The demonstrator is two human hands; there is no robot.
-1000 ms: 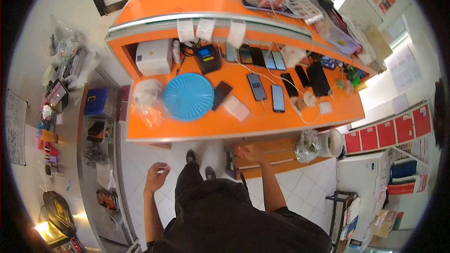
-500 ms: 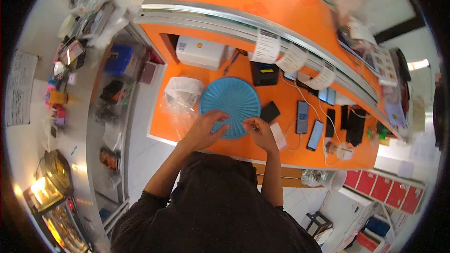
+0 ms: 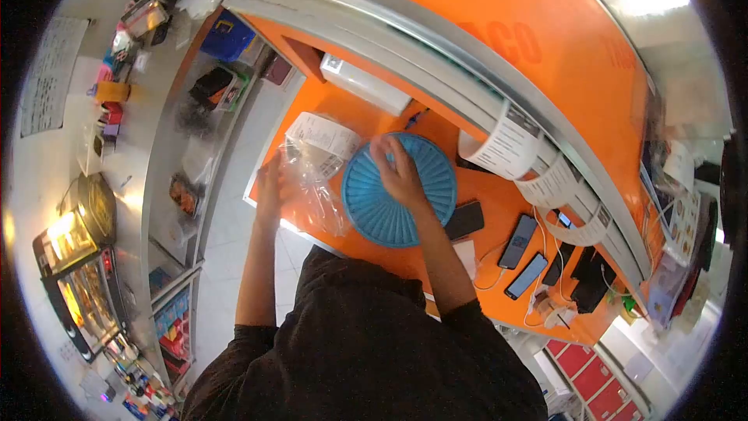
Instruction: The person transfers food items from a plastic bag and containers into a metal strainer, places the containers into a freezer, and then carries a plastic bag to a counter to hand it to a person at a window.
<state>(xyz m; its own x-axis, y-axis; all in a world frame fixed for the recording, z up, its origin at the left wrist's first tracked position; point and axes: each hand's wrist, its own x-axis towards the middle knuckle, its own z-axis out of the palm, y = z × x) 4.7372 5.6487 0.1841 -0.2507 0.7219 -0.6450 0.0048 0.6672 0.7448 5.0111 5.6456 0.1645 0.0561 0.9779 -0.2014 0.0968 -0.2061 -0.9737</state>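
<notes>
A round blue ribbed plastic lid [image 3: 401, 214] lies on the orange desk. My right hand [image 3: 399, 174] is over its upper middle, fingers stretched out and pointing away from me, holding nothing. My left hand [image 3: 269, 189] is at the desk's left edge, blurred, with fingers extended and apart. Just right of it is a clear plastic bag [image 3: 318, 195], crumpled, beside the lid. A white paper with print [image 3: 326, 136] lies at the top of the bag.
Right of the lid lie a dark phone [image 3: 465, 220], a lit phone [image 3: 527, 275] and several other phones with white cables. A white box [image 3: 365, 84] stands at the back. Paper strips [image 3: 510, 143] hang from the metal rail overhead. Shelves [image 3: 175, 121] stand at the left.
The view has swung round. My hands, earlier both at the lid's near side, have separated: the left moved left beside the plastic bag, the right moved forward over the lid.
</notes>
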